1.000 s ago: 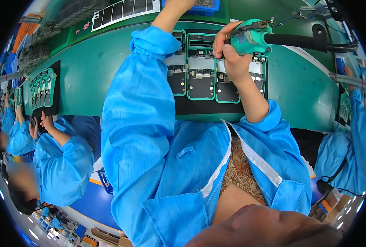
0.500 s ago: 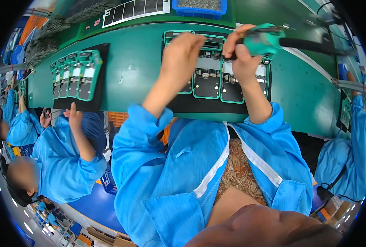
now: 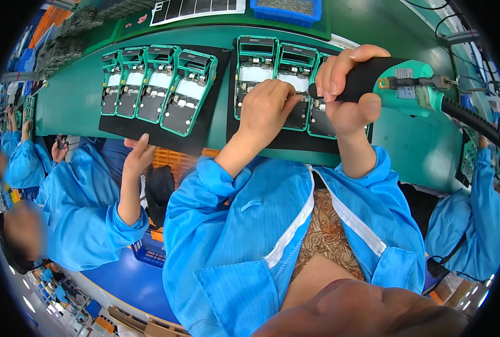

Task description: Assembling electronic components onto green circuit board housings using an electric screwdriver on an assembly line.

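Observation:
My right hand (image 3: 346,115) grips a green and black electric screwdriver (image 3: 410,90), held nearly level with its black nose toward the left. My left hand (image 3: 264,109) is closed in a pinch, thumb and forefinger close to the driver's tip. Whatever lies between those fingertips is too small to make out. Both hands hover over a row of green-framed device housings (image 3: 257,70) with circuit boards and white panels inside. They lie side by side on a black mat (image 3: 309,141). My hands and the driver hide parts of the middle and right housings.
On the left, a second black mat (image 3: 199,135) bears several similar housings (image 3: 160,84), with a co-worker's hand (image 3: 140,156) at its near edge. A blue bin (image 3: 288,12) of small parts and a white-framed sheet (image 3: 196,10) are at the back. The screwdriver's black cable (image 3: 469,119) trails right.
The left mat with its housings has slid right, toward my mat, along with the co-worker's hand. My left hand has moved nearer and right. The screwdriver has shifted right and nearer.

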Demonstrator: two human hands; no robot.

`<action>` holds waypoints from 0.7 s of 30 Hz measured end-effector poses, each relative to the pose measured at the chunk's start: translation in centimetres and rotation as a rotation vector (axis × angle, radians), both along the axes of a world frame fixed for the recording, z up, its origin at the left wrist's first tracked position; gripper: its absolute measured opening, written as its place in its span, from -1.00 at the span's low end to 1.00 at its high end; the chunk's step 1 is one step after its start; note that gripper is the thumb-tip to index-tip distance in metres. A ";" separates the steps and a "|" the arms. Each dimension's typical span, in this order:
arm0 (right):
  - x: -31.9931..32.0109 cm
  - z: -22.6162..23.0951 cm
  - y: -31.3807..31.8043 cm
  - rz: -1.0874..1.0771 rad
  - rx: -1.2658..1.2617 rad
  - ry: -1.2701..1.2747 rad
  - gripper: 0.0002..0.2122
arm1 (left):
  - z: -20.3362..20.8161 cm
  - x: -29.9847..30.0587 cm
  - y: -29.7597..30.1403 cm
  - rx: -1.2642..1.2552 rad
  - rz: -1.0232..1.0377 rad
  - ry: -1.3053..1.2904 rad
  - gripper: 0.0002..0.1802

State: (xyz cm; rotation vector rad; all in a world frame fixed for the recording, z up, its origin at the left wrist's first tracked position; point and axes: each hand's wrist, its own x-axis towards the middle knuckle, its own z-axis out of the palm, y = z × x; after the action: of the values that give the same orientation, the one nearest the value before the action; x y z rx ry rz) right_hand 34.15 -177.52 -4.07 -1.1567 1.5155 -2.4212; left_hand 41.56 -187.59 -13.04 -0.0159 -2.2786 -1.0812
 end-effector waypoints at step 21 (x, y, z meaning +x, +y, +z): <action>-2.4 -4.0 -5.8 -0.003 0.067 -0.040 -0.72 | -4.2 2.4 -4.6 -0.076 0.455 -0.149 -0.43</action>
State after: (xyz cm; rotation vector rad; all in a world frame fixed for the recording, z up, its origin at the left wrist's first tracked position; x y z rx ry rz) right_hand 31.74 -183.32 -8.11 -1.0881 1.5744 -2.3607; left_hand 43.93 -192.17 -17.24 0.5419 -2.2943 -0.7757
